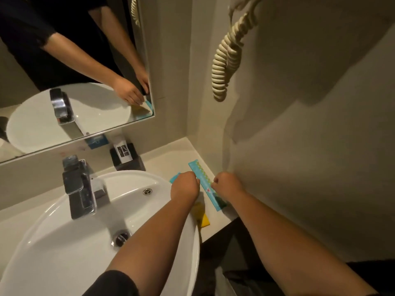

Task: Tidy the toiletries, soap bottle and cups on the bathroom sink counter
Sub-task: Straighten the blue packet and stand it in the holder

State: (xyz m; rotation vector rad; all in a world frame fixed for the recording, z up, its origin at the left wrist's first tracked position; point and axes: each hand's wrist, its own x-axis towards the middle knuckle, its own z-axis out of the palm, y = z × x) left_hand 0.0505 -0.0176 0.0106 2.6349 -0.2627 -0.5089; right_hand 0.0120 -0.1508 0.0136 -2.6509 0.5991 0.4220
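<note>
1. I see the long teal toiletry packet (206, 184) lying flat on the cream counter (171, 159), in the strip between the white basin (64, 253) and the right-hand wall (299, 146). Its long axis runs diagonally: the far end points toward the back corner of the counter, the near end toward the counter's front edge, just beside the wall.
2. The packet is narrow and strip-shaped, bright teal with a row of small pale marks along one edge, a line of print down the middle and a darker patch at its near end. I cannot read the print.
3. My left hand (185, 184) sits curled over the counter at the basin's rim, knuckles up, touching the packet's left edge about midway. A second teal piece (175, 178) sticks out from under that hand on its far side; the fingers seem to grip it, though I cannot see them from here.
4. My right hand (226, 183) is curled at the packet's right edge, fingertips pinching it near the middle.
5. A yellow item (204, 218) lies on the counter under my left forearm, close to the front edge.
6. Behind the basin, a black holder (128, 159) with a white card stands against the back wall, right of the chrome faucet (79, 189). A coiled cream cord (224, 60) hangs on the wall above.
</note>
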